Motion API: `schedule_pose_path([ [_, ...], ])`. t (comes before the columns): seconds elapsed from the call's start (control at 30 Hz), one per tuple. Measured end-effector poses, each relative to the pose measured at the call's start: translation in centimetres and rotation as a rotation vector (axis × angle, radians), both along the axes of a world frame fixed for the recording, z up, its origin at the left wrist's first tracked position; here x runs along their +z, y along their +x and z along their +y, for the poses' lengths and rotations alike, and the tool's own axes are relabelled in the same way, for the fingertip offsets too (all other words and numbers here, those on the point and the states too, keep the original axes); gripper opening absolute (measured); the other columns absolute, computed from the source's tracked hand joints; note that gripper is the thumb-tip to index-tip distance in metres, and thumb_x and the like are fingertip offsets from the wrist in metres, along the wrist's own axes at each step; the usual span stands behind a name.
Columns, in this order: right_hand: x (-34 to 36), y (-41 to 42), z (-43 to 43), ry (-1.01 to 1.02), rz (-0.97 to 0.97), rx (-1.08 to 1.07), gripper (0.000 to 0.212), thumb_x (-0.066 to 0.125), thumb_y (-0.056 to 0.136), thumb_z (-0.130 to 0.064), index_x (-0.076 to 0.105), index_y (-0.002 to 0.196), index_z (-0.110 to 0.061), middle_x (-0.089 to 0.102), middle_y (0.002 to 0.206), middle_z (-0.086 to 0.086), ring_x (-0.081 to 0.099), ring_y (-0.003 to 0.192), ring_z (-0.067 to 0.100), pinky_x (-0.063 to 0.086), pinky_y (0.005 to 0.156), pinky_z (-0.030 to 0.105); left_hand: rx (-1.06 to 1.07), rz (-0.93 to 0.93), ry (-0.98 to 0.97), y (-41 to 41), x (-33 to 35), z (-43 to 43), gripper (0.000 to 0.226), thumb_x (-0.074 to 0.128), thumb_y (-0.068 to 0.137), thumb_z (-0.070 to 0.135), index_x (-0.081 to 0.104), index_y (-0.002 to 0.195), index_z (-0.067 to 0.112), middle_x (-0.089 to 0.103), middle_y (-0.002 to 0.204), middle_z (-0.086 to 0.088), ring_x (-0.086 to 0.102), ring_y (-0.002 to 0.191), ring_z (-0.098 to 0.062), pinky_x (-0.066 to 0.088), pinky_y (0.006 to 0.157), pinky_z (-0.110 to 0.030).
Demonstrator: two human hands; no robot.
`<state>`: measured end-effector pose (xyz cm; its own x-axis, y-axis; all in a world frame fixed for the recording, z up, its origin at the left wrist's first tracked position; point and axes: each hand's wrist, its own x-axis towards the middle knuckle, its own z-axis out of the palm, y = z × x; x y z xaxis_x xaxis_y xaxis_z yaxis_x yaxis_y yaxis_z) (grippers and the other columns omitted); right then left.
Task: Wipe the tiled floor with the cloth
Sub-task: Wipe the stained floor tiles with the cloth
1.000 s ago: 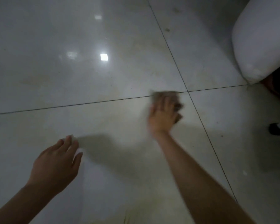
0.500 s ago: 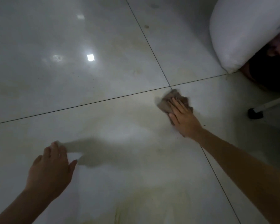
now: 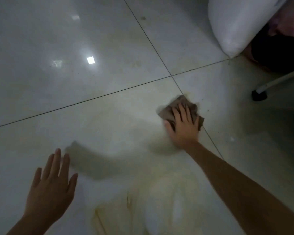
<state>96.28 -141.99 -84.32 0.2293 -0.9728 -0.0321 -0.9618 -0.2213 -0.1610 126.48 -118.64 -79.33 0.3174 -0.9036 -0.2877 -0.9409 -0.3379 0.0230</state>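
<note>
A crumpled brown cloth (image 3: 180, 103) lies on the glossy pale tiled floor (image 3: 92, 99), just below where two dark grout lines cross. My right hand (image 3: 183, 126) presses flat on the cloth with straight, spread fingers, covering its near half. My left hand (image 3: 52, 189) is at the lower left with straight fingers, palm down, holding nothing; whether it touches the tile I cannot tell. Yellowish streaks mark the tile near the bottom centre.
A large white sack-like object (image 3: 236, 26) stands at the upper right corner. Beside it is a dark object (image 3: 275, 55), and a white leg with a black foot (image 3: 259, 95) rests on the floor. Small dark specks dot the tiles.
My right hand has slid the cloth down and right along the tile, away from the grout crossing. My left hand has straightened its fingers.
</note>
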Motion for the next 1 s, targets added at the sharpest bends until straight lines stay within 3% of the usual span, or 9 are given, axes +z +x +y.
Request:
schedule_pose_path([
  [0.07, -0.4, 4.6, 3.0, -0.034, -0.019, -0.092, 0.060, 0.035, 0.099, -0.052, 0.034, 0.150, -0.019, 0.023, 0.159, 0.009, 0.017, 0.147, 0.031, 0.006, 0.118, 0.056, 0.012, 0.009, 0.049, -0.5, 0.0, 1.8, 0.062, 0.032, 0.099, 0.038, 0.024, 0.151, 0.004, 0.004, 0.158, -0.011, 0.019, 0.146, -0.029, 0.027, 0.112, -0.055],
  [0.17, -1.4, 9.3, 12.2, -0.118, -0.114, 0.218, 0.049, 0.040, 0.099, -0.042, 0.050, 0.141, -0.019, 0.037, 0.153, 0.009, 0.033, 0.141, 0.034, 0.024, 0.113, 0.056, 0.050, 0.043, 0.152, -0.7, 0.0, 4.2, 0.068, 0.022, 0.098, 0.044, -0.004, 0.154, 0.014, -0.023, 0.154, -0.002, -0.006, 0.149, -0.019, 0.012, 0.119, -0.042],
  [0.33, -0.9, 4.8, 18.4, 0.005, -0.095, 0.832, 0.043, 0.036, 0.101, -0.038, 0.048, 0.141, -0.028, 0.038, 0.153, 0.002, 0.030, 0.144, 0.028, 0.014, 0.116, 0.048, 0.104, 0.108, 0.179, -2.2, 0.2, 5.7, 0.061, 0.032, 0.100, 0.036, 0.016, 0.154, 0.013, 0.003, 0.162, -0.007, 0.008, 0.149, -0.024, 0.020, 0.117, -0.047],
  [0.43, -0.5, -3.0, 12.9, -0.070, -0.003, 0.534, 0.046, 0.037, 0.096, -0.034, 0.056, 0.135, -0.017, 0.048, 0.145, 0.012, 0.049, 0.130, 0.038, 0.029, 0.104, 0.048, 0.084, 0.145, 0.088, -2.9, 0.1, 7.5, 0.065, 0.032, 0.090, 0.038, 0.037, 0.146, 0.005, 0.026, 0.156, -0.015, 0.027, 0.143, -0.034, 0.030, 0.108, -0.057],
  [0.53, 0.4, -9.5, 9.9, 0.017, 0.040, 0.131, 0.061, 0.021, 0.095, -0.042, 0.044, 0.144, -0.013, 0.035, 0.152, 0.014, 0.035, 0.140, 0.036, 0.031, 0.109, 0.055, 0.098, 0.153, 0.078, -3.1, 0.0, 9.1, 0.075, 0.023, 0.084, 0.046, 0.042, 0.143, 0.003, 0.031, 0.153, -0.018, 0.032, 0.140, -0.037, 0.034, 0.104, -0.059],
  [0.67, -0.2, -3.1, 14.6, -0.033, -0.008, -0.283, 0.063, 0.023, 0.092, -0.041, 0.044, 0.144, -0.012, 0.036, 0.152, 0.016, 0.036, 0.139, 0.039, 0.027, 0.107, 0.059, 0.130, 0.159, 0.035, -3.4, -0.2, 10.6, 0.075, 0.026, 0.082, 0.044, 0.047, 0.139, 0.001, 0.037, 0.150, -0.020, 0.038, 0.137, -0.040, 0.039, 0.098, -0.060],
  [0.8, -1.2, 7.0, 24.9, -0.069, -0.100, 0.351, 0.050, 0.043, 0.094, -0.034, 0.050, 0.141, -0.017, 0.041, 0.151, 0.011, 0.036, 0.140, 0.035, 0.030, 0.107, 0.055, 0.162, 0.179, 0.080, -3.9, 0.0, 10.9, 0.061, 0.041, 0.089, 0.033, 0.044, 0.142, 0.004, 0.026, 0.155, -0.013, 0.030, 0.142, -0.036, 0.037, 0.103, -0.060],
  [0.9, -0.6, 7.6, 25.8, 0.035, -0.095, 0.807, 0.048, 0.041, 0.097, -0.039, 0.048, 0.142, -0.025, 0.038, 0.153, 0.001, 0.033, 0.143, 0.025, 0.034, 0.110, 0.048, 0.122, 0.170, 0.087, -3.9, 0.4, 10.7, 0.076, 0.025, 0.082, 0.044, 0.044, 0.140, 0.000, 0.032, 0.152, -0.021, 0.032, 0.140, -0.040, 0.041, 0.098, -0.058],
  [1.0, -0.3, 2.1, 20.6, 0.026, -0.153, 0.792, 0.045, 0.039, 0.097, -0.030, 0.050, 0.139, -0.017, 0.045, 0.147, 0.007, 0.040, 0.137, 0.033, 0.031, 0.111, 0.051, 0.107, 0.176, 0.130, -3.5, 0.3, 10.8, 0.076, 0.024, 0.083, 0.043, 0.031, 0.148, 0.004, 0.018, 0.158, -0.016, 0.016, 0.147, -0.033, 0.036, 0.107, -0.051],
])
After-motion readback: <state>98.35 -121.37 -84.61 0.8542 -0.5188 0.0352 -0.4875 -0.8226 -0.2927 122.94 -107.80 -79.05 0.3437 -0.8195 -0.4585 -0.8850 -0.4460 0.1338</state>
